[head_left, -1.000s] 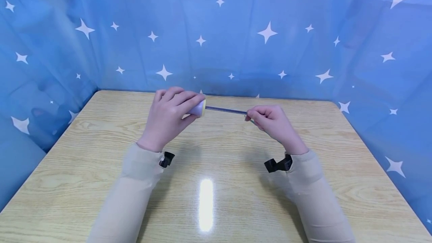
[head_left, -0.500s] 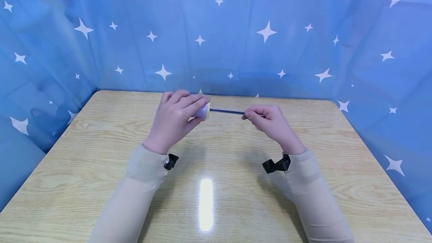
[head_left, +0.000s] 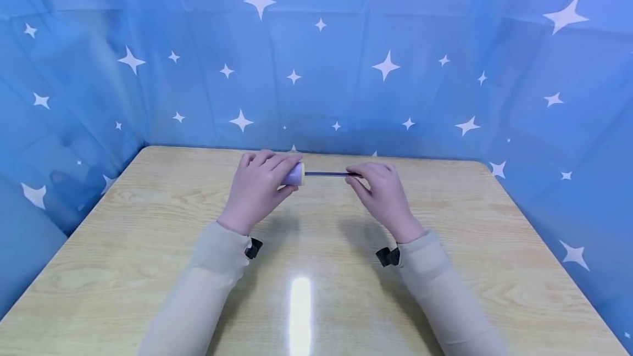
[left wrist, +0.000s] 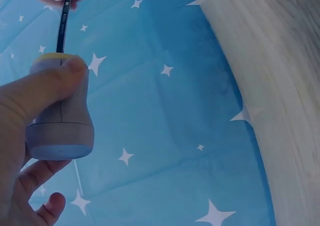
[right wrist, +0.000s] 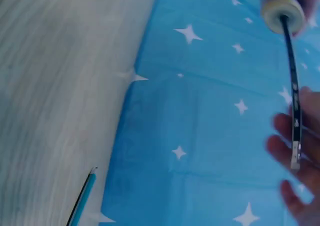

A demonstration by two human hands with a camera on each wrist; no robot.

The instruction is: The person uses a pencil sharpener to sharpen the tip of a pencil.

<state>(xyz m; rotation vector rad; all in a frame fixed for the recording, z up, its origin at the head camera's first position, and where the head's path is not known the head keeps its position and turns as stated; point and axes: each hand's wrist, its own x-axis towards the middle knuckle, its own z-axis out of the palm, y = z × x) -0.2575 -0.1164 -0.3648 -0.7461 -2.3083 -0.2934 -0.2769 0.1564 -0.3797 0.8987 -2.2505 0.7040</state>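
My left hand [head_left: 257, 191] grips a purple pencil sharpener [head_left: 294, 174] with a yellow rim. In the left wrist view the thumb lies along the side of the sharpener [left wrist: 62, 106]. A dark pencil [head_left: 326, 173] runs sideways out of its opening, held above the table. My right hand [head_left: 383, 194] pinches this pencil between thumb and forefinger. In the right wrist view the other fingers [right wrist: 280, 146] are spread behind the pencil [right wrist: 295, 101], whose silvery end shows. The pencil's tip is hidden inside the sharpener.
A teal pencil [right wrist: 85, 198] appears to lie on the wooden table near its far edge, hidden from the head view. A blue curtain [head_left: 321, 98] with white stars hangs behind the table [head_left: 494, 262].
My left hand has moved slightly right with the sharpener. The right hand has shifted left along with its grip, so less pencil shows between the hands. The head view has tilted upward.
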